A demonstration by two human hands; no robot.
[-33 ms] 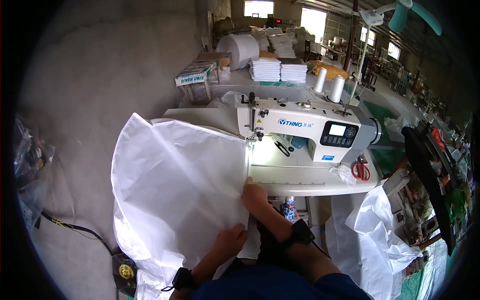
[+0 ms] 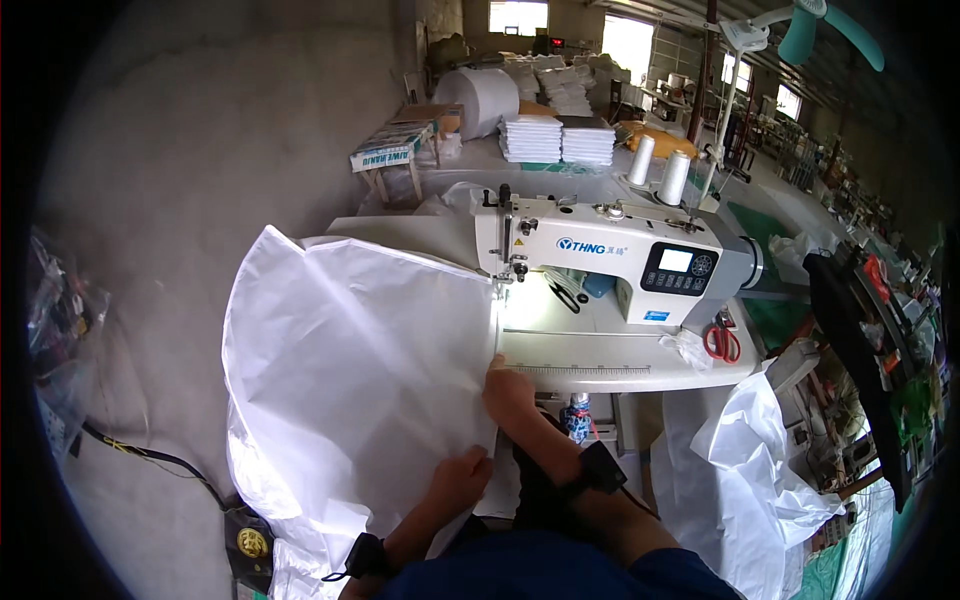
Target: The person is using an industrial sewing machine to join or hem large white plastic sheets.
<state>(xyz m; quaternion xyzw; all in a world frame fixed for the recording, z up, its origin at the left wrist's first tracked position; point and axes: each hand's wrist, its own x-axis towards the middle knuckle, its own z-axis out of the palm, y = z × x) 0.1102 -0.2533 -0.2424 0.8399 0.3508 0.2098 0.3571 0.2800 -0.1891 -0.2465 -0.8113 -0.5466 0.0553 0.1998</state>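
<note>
A large white sheet (image 2: 350, 350) of smooth, slightly shiny material spreads left of the sewing machine (image 2: 610, 245). Its right edge runs up under the needle area (image 2: 500, 290), where a lamp glows. My right hand (image 2: 509, 393) is closed on that edge at the front of the machine bed (image 2: 590, 350). Lower down and nearer to me, my left hand (image 2: 462, 480) has its fingers curled around the same edge. Fingertips of both hands are partly hidden by the hands themselves. The sheet's lower part hangs in folds toward the lower left.
Black-handled scissors (image 2: 566, 294) lie behind the needle; red-handled scissors (image 2: 722, 343) rest at the bed's right end. Thread cones (image 2: 673, 178) stand behind the machine. Another crumpled white sheet (image 2: 750, 470) hangs at right. White stacks (image 2: 530, 140) sit farther back.
</note>
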